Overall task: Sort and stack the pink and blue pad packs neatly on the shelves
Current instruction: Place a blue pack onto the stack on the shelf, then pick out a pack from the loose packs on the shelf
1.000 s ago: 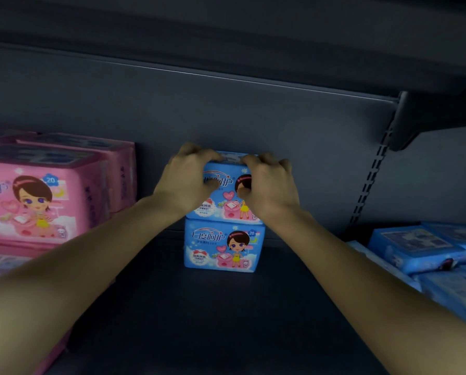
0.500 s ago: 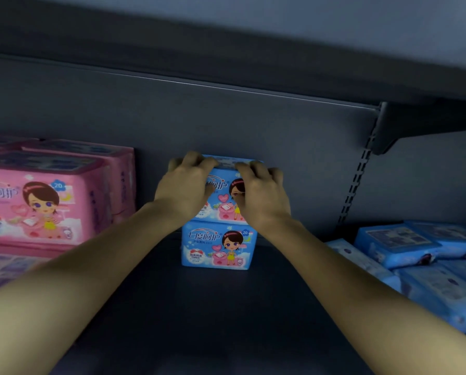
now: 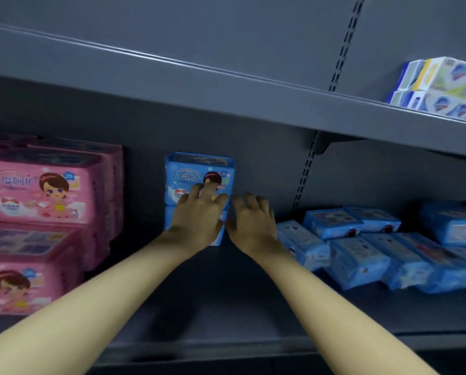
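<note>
Now the left hand (image 3: 199, 215) lies with straight fingers against the two stacked blue packs (image 3: 196, 169); the right hand (image 3: 250, 220), loosely curled and empty, sits just beside them.

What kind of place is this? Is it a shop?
Most likely a shop, yes. There are grey metal shelves with slotted uprights. Many identical pink pad packs and blue pad packs are grouped by colour, and there are matching boxes on the shelf above.
</note>
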`<state>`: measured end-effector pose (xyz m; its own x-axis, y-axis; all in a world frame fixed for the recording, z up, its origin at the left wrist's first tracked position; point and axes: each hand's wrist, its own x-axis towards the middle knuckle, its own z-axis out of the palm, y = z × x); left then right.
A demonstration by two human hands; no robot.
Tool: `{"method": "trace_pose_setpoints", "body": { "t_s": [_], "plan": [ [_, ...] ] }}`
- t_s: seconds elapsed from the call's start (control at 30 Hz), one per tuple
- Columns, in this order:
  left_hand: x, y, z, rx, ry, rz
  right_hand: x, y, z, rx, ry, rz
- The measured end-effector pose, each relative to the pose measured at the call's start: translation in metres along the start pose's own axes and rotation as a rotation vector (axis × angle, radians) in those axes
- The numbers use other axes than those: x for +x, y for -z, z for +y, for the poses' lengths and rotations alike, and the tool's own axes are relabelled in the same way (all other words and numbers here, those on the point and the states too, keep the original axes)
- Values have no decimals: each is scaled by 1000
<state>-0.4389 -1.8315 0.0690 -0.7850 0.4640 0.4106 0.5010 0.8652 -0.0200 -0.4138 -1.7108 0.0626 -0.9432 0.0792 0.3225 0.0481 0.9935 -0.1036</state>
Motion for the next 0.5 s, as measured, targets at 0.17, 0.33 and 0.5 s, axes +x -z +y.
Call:
{"method": "trace_pose_setpoints", "body": {
  "t_s": [0.17, 0.33, 0.5],
  "plan": [
    [-22, -16, 20, -56, -6, -119, -40, -12, 26, -3, -91, -106],
    [-39, -33, 51, -132, -38, -159, -78, -12, 55, -39, -164, -128],
    [-44, -45, 86, -199, -80, -189, -106, -9, 83, -72, -243, -106]
  ]
}}
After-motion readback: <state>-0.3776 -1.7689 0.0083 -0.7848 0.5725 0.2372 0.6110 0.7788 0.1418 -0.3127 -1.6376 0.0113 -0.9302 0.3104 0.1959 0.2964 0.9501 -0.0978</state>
